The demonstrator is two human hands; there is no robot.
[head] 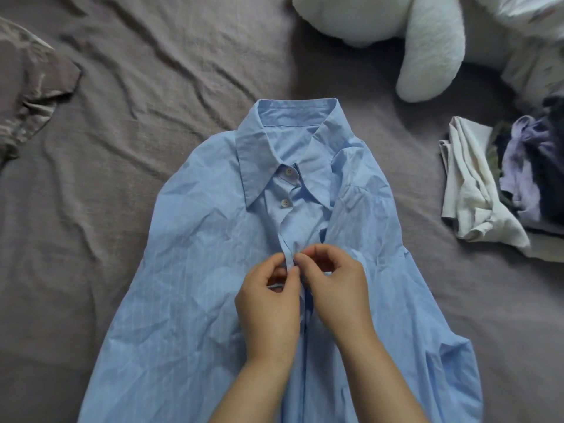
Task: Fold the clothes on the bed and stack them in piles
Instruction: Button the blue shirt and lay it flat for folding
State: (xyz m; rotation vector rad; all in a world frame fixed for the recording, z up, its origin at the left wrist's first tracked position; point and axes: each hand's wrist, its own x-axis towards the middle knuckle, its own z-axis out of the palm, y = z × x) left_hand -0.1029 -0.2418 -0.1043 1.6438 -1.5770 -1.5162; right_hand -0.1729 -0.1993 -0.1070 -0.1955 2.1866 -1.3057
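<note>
The fingers [291, 271] of the left hand [268, 303] and the right hand [335, 288] pinch the front placket of the blue shirt [189, 270], apparently at a button. Risk: a pull on the placket could skew the front panels and crease the later fold. The shirt lies face up mid-bed [152, 71], collar toward the far edge. A clothes pile [500, 181] sits at the right edge.

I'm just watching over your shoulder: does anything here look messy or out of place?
Yes. The pile of clothes at the right lies crumpled and unfolded. The blue shirt is heavily creased, its front open below the collar while both hands, left hand and right hand, pinch the placket.
</note>
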